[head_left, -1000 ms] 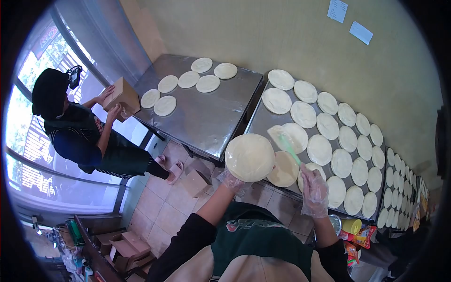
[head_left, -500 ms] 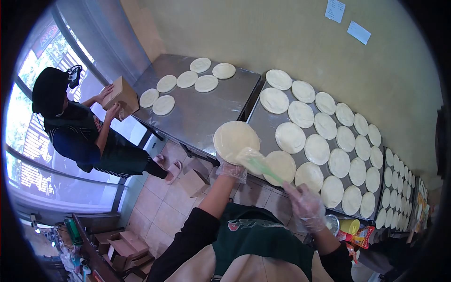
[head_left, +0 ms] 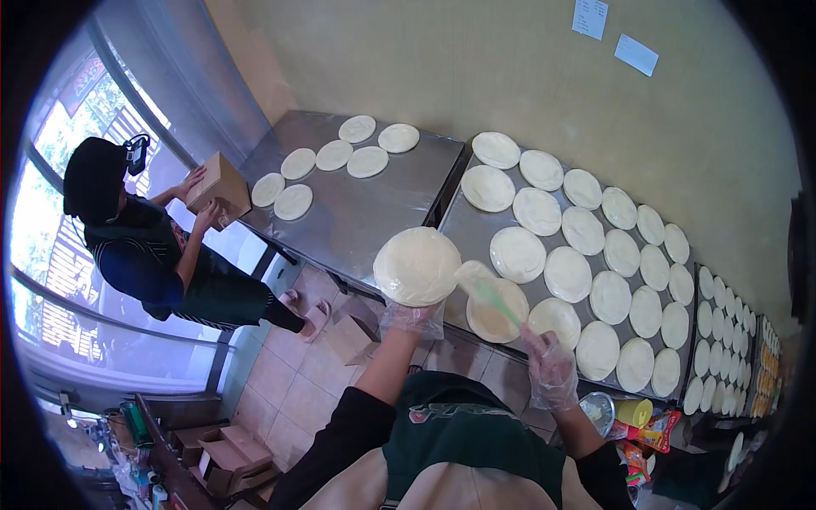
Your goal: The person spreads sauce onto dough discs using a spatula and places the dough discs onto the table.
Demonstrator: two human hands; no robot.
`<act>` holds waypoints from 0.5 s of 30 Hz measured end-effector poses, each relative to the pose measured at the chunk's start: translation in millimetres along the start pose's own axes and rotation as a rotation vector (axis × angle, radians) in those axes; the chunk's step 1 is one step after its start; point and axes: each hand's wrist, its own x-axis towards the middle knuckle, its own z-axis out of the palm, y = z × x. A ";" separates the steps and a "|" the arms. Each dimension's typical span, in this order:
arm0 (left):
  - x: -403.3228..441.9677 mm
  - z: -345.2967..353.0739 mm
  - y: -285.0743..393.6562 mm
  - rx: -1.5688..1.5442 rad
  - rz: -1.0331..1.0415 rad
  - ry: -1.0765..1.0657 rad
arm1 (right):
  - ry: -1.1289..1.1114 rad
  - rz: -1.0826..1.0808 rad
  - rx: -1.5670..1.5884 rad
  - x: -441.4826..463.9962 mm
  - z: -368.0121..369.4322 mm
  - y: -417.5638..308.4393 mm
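A round, flat dough disc [head_left: 416,266] rests on my left hand [head_left: 411,320], which supports it from below in a clear plastic glove. Its fingers are hidden beneath the disc. My right hand [head_left: 552,370], also gloved, is closed around the green handle of a spatula [head_left: 488,293] with a pale, broad head. The spatula's head is at the right edge of the held disc; whether it touches, I cannot tell. Behind the spatula, another dough disc [head_left: 495,321] lies at the near corner of the metal table [head_left: 463,234], where several more sit in rows.
Several discs also lie on the left metal table [head_left: 357,208]. Beside it, a person [head_left: 161,242] holds a cardboard box [head_left: 223,191]. Below my right hand are a metal bowl [head_left: 597,412] and a yellow container [head_left: 633,413]. Open boxes [head_left: 229,459] stand at lower left.
The spatula has moved off the face of the held disc to its right edge. My left hand and the disc have shifted slightly left in the view, which has itself moved a little.
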 end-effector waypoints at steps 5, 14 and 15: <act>-8.0 2.5 -3.2 0.516 0.201 0.046 | 0.088 0.036 0.109 -2.9 16.1 8.7; -17.2 11.3 7.2 0.004 -0.125 -0.041 | 0.097 0.114 0.234 28.5 39.7 17.5; -7.6 7.5 9.0 0.006 -0.134 -0.045 | 0.155 0.164 0.339 32.7 44.2 21.5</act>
